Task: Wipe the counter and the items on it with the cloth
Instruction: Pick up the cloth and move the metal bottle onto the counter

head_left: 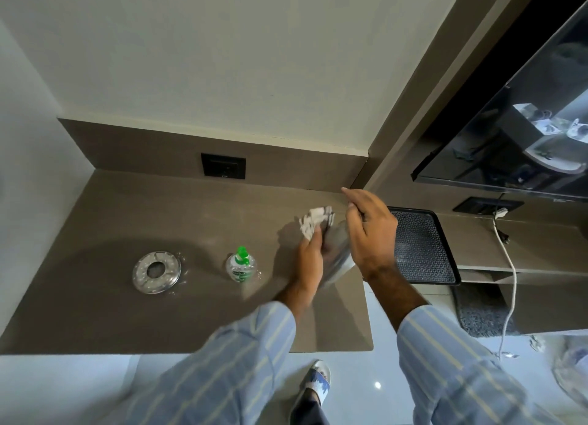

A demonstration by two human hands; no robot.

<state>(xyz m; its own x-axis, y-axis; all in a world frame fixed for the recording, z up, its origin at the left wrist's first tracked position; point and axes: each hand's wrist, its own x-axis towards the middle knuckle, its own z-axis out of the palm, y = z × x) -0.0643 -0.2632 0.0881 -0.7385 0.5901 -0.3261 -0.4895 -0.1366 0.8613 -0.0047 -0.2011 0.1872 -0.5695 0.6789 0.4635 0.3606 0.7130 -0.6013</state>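
This looks like a room in a home or a hotel. A brown built-in tabletop (127, 313) runs along a plain wall, with a dark socket (223, 165) in its low upstand and a wall-hung TV (509, 131) to the right. A black tray (423, 249), a small bottle (241, 265), a glossy tiled floor (366, 377) and a slipper (316, 381) fit a lived-in room.
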